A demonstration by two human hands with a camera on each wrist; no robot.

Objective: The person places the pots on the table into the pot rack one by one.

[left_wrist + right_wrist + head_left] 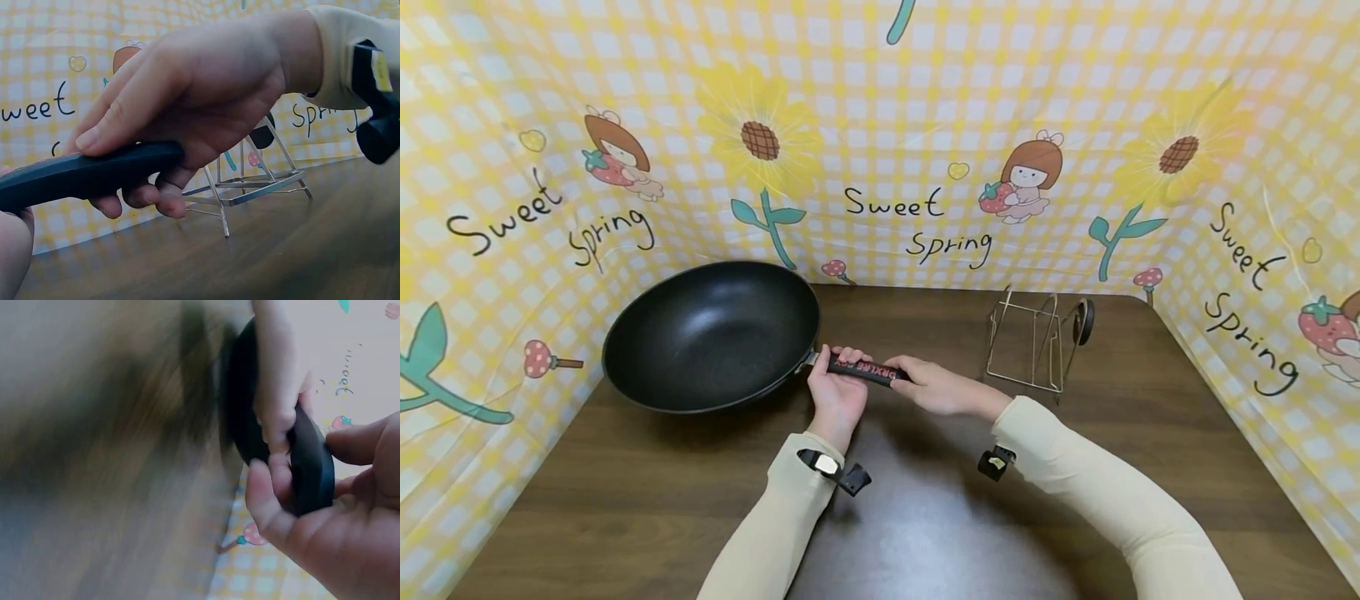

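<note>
Left hand (838, 395) gripping a handle (874, 371), right hand (942, 388) holding its end with curled fingers, black pan (711, 342) extending just past left fingers, wire rack (1026, 382) standing right of right fingers

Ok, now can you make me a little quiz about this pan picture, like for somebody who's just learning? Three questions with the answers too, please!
1. True or false: the left hand and the right hand both hold the handle of the black pan.

2. Which hand holds the handle farther from the rest of the pan?
A) left
B) right
C) both the same

3. Fill the gap: in the head view, the wire rack stands on the table to the ____ of the pan.

Key
1. True.
2. B, the right hand is at the far end.
3. right
</note>
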